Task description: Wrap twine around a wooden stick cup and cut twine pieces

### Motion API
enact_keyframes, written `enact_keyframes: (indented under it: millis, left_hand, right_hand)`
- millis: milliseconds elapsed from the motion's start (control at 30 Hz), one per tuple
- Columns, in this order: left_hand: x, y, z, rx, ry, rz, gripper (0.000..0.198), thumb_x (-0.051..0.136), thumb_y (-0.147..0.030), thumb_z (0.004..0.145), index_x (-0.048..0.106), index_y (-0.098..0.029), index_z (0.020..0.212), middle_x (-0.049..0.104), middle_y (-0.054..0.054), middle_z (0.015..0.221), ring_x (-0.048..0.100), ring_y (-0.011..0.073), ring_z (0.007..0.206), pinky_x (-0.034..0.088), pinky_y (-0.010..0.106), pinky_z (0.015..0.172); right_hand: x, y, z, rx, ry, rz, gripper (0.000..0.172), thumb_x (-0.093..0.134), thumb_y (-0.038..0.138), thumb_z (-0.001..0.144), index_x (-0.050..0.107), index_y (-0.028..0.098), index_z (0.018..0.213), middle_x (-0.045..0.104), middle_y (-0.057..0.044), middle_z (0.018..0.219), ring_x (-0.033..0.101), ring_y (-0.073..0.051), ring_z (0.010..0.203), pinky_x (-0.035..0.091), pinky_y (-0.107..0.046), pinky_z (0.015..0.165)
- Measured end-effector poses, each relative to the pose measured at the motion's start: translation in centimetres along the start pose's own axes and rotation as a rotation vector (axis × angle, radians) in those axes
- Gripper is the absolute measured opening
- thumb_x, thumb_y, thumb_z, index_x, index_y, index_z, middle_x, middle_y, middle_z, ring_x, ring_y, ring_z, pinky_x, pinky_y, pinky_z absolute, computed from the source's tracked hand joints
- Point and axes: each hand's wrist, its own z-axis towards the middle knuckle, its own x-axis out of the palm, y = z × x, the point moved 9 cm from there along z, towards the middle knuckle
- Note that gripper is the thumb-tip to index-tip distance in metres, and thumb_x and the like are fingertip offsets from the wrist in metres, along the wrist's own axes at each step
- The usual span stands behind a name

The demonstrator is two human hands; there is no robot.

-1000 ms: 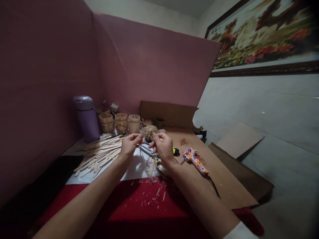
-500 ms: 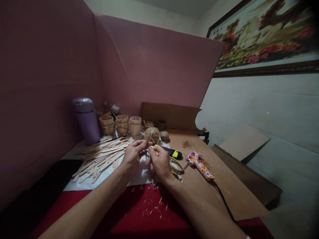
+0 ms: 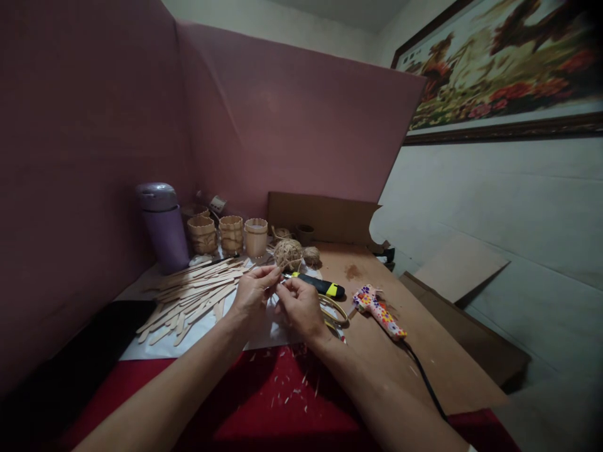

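My left hand (image 3: 253, 292) is closed in a pinch, thumb against forefinger, over the white paper. My right hand (image 3: 300, 309) is closed just beside it, its fingertips almost meeting the left ones. Whatever lies between the fingers is too small and dark to make out. Right behind the fingertips sits a ball of twine (image 3: 287, 253), with a smaller twine ball (image 3: 311, 256) to its right. A black and yellow utility knife (image 3: 324, 286) lies past my right hand. Partly hidden by that hand are scissors with gold-coloured handles (image 3: 336, 309).
Wooden craft sticks (image 3: 195, 302) lie piled at left, below a purple bottle (image 3: 166, 235) and several small wooden cups (image 3: 231, 235). A flower-patterned glue gun (image 3: 379, 312), with a black cord, rests on brown cardboard (image 3: 424, 364). Shavings dot the red cloth (image 3: 264, 408).
My fingertips have shifted slightly against each other, the right ones a little lower. Thin pale strips seen below my right hand earlier no longer show there.
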Motion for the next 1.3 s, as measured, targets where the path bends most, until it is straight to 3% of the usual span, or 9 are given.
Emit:
enact_keyframes:
  millis: [100,200,333,567,967,1067,1133,1200,1300]
  left_hand:
    - [-0.7,-0.3,0.2,0.047,-0.053,0.032,0.024,0.081,-0.021,0.045,0.067,-0.012,0.062,0.058,-0.001,0.057,0.048,0.0076,0.052,0.036,0.022,0.052]
    - [-0.4,-0.6,0.2,0.077,-0.032,0.114,0.02,0.081,-0.022,0.048,0.068,-0.013,0.06,0.057,-0.001,0.055,0.047,0.008,0.052,0.034,0.023,0.053]
    - [0.5,-0.4,0.0,0.09,0.052,0.178,0.017,0.079,-0.025,0.053,0.069,-0.013,0.06,0.059,0.0,0.056,0.047,0.0089,0.053,0.035,0.024,0.054]
    - [0.9,-0.1,-0.1,0.114,0.092,0.246,0.02,0.08,-0.029,0.055,0.07,-0.013,0.061,0.062,0.003,0.06,0.049,0.0103,0.057,0.037,0.024,0.057]
    - [1.3,-0.1,-0.4,0.09,0.139,0.262,0.022,0.08,-0.029,0.058,0.069,-0.01,0.063,0.062,0.002,0.06,0.049,0.0093,0.058,0.038,0.023,0.059]
    - [1.9,-0.4,-0.3,0.078,0.177,0.241,0.023,0.079,-0.03,0.059,0.067,-0.01,0.059,0.059,0.0,0.056,0.047,0.0073,0.054,0.036,0.021,0.056]
    - [2.3,-1.0,-0.5,0.072,0.195,0.154,0.024,0.08,-0.029,0.059,0.066,-0.01,0.06,0.06,0.001,0.057,0.05,0.0076,0.056,0.039,0.02,0.058]
    - [2.6,-2.1,-0.7,0.075,0.203,0.036,0.023,0.081,-0.026,0.058,0.067,-0.01,0.065,0.064,0.002,0.063,0.056,0.0093,0.062,0.043,0.02,0.063]
    - [3.1,-3.4,-1.0,0.039,0.258,-0.053,0.021,0.078,-0.025,0.062,0.065,-0.012,0.071,0.067,0.004,0.071,0.06,0.0127,0.063,0.047,0.023,0.059]
  right_hand:
    - [-2.0,1.3,0.1,-0.103,-0.165,-0.099,0.028,0.059,0.044,0.078,0.058,0.017,0.069,0.061,0.0,0.062,0.051,-0.011,0.055,0.04,-0.022,0.054]
    - [-3.5,1.2,0.5,-0.101,-0.269,0.041,0.028,0.062,0.044,0.075,0.057,0.017,0.083,0.06,0.0,0.071,0.051,-0.011,0.061,0.042,-0.023,0.057]
    - [-3.4,0.4,1.2,-0.046,-0.216,0.232,0.026,0.059,0.043,0.077,0.054,0.018,0.079,0.053,0.003,0.063,0.045,-0.009,0.052,0.038,-0.021,0.049]
    - [-3.3,0.3,1.2,-0.058,-0.195,0.249,0.021,0.06,0.038,0.077,0.053,0.018,0.073,0.048,0.005,0.058,0.04,-0.008,0.05,0.035,-0.02,0.048]
    - [-3.2,0.7,1.0,-0.106,-0.176,0.223,0.021,0.062,0.038,0.077,0.057,0.017,0.071,0.053,0.003,0.063,0.047,-0.01,0.058,0.04,-0.022,0.056]
    - [-3.4,0.8,1.0,-0.107,-0.192,0.204,0.025,0.06,0.042,0.079,0.059,0.017,0.079,0.057,0.0,0.072,0.052,-0.012,0.065,0.043,-0.023,0.061]
    - [-2.8,0.9,1.1,-0.108,-0.15,0.254,0.034,0.055,0.049,0.081,0.058,0.018,0.092,0.061,-0.003,0.084,0.056,-0.014,0.076,0.046,-0.026,0.069]
    - [-1.0,1.1,1.3,-0.1,-0.013,0.333,0.045,0.051,0.058,0.081,0.056,0.019,0.103,0.062,-0.005,0.093,0.058,-0.016,0.084,0.047,-0.028,0.074]
    - [2.3,1.3,1.2,-0.072,0.257,0.383,0.05,0.055,0.064,0.074,0.056,0.02,0.098,0.06,-0.002,0.079,0.056,-0.014,0.07,0.046,-0.026,0.064]
